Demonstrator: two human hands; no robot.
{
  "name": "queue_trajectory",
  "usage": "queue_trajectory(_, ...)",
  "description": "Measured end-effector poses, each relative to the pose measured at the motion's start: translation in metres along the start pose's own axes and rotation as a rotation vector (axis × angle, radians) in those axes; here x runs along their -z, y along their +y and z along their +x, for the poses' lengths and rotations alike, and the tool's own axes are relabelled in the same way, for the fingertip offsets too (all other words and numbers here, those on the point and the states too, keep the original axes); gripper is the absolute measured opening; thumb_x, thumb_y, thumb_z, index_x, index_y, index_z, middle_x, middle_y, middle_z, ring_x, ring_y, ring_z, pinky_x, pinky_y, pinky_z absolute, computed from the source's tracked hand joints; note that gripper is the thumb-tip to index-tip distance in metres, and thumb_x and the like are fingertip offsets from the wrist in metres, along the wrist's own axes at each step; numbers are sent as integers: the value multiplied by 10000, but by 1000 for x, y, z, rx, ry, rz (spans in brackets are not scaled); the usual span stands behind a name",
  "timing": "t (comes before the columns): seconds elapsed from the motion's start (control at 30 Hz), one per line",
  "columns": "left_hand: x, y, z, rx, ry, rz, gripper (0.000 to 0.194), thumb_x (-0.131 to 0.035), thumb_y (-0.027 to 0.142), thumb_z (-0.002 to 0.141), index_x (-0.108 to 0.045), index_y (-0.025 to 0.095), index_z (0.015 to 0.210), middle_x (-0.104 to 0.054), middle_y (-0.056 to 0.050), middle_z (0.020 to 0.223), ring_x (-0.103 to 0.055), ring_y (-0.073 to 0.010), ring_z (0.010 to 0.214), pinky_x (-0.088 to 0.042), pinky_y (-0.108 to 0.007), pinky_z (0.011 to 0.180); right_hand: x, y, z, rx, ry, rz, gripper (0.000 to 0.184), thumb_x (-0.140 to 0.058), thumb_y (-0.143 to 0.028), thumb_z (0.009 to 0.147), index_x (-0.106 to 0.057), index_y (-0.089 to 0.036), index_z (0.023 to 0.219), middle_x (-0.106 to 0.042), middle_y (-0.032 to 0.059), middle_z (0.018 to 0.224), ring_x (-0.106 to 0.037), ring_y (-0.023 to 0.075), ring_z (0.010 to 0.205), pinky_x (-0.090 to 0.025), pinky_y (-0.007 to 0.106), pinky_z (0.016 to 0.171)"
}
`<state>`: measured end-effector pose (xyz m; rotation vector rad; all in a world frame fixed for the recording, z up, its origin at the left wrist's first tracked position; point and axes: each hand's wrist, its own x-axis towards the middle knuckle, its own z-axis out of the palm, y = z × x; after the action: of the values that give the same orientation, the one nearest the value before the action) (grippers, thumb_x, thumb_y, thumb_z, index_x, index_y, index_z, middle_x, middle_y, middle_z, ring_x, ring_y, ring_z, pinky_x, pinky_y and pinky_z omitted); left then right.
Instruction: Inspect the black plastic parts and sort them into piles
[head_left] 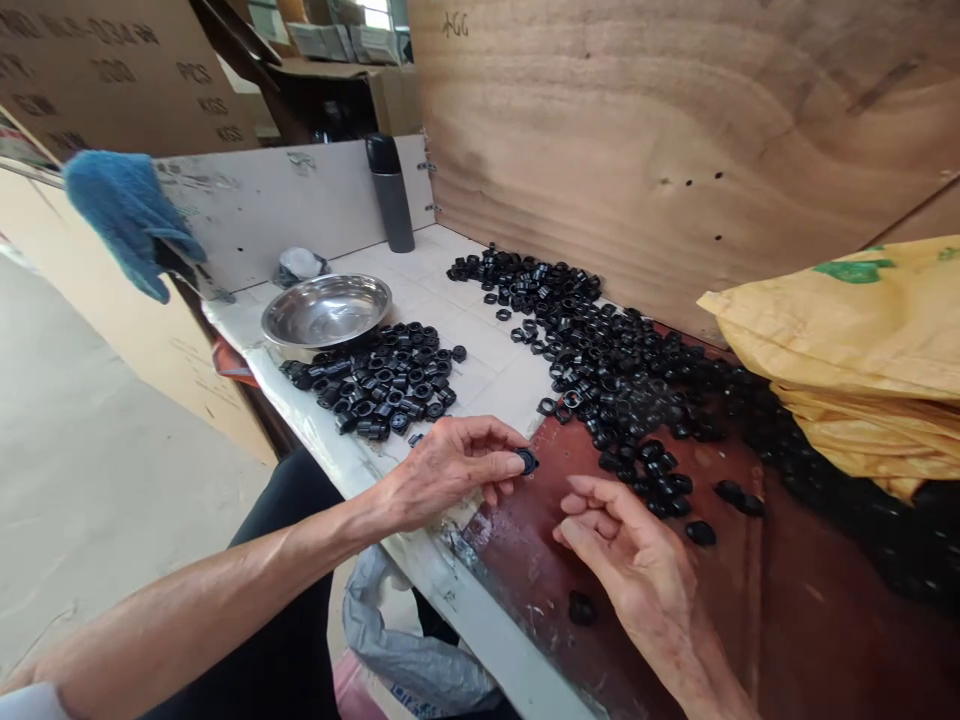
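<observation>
My left hand (450, 470) pinches a small round black plastic fitting (527, 461) between thumb and fingertips, above the table's front part. To the right of it, my right hand (634, 555) hovers over the dark red surface, fingers loosely bent and apart, with nothing visible in them. Behind my left hand lies a pile of black plastic fittings (386, 385). A longer heap of black ring nuts and caps (600, 350) runs along the wooden panel. One loose black piece (581, 607) sits below my right hand.
A steel bowl (328, 308) stands at the back left, near a dark grey bottle (391, 200). A blue cloth (127, 210) hangs over the side board. The wooden panel (637, 130) closes off the back. Yellow sacking (847, 350) rests at right; a grey-white sack (409, 650) hangs below the edge.
</observation>
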<state>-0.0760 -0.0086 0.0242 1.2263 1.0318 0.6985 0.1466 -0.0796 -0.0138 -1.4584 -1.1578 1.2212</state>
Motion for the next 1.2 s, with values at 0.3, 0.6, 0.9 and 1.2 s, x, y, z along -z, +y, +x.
queue_trajectory(0.3, -37, -35, -13, 104, -52, -333, 372, -781, 337, 847, -735, 142, 1160, -780, -60, 789, -733, -144, 751, -573, -237, 761, -2, -8, -5, 201, 20, -198, 142, -697, -350, 890, -755, -238, 954, -759, 39, 990, -722, 187, 857, -575, 245, 787)
queue_trajectory(0.6, -48, -33, -15, 5, 31, -348, 339, -870, 284, 734, -745, 134, 1012, -758, -59, 903, -706, -155, 797, -595, -289, 812, 0, -8, -7, 25, -88, -14, 245, -737, -403, 868, -720, -222, 1032, -793, 49, 950, -758, 203, 851, -600, 255, 776)
queue_trajectory(0.9, -47, -41, -14, -176, -1, -400, 248, -885, 218, 704, -816, 181, 939, -662, -64, 1054, -704, -199, 964, -623, -350, 899, -2, -10, -8, 51, -101, 6, 271, -710, -388, 889, -718, -206, 1090, -786, 76, 1023, -759, 194, 887, -620, 268, 813)
queue_trajectory(1.2, -47, -36, -18, -141, -16, -395, 255, -854, 258, 750, -815, 187, 993, -654, -76, 1086, -725, -199, 880, -652, -383, 854, 0, -9, -6, -12, -136, 18, 326, -692, -470, 899, -718, -197, 1075, -801, 78, 952, -774, 212, 812, -627, 299, 796)
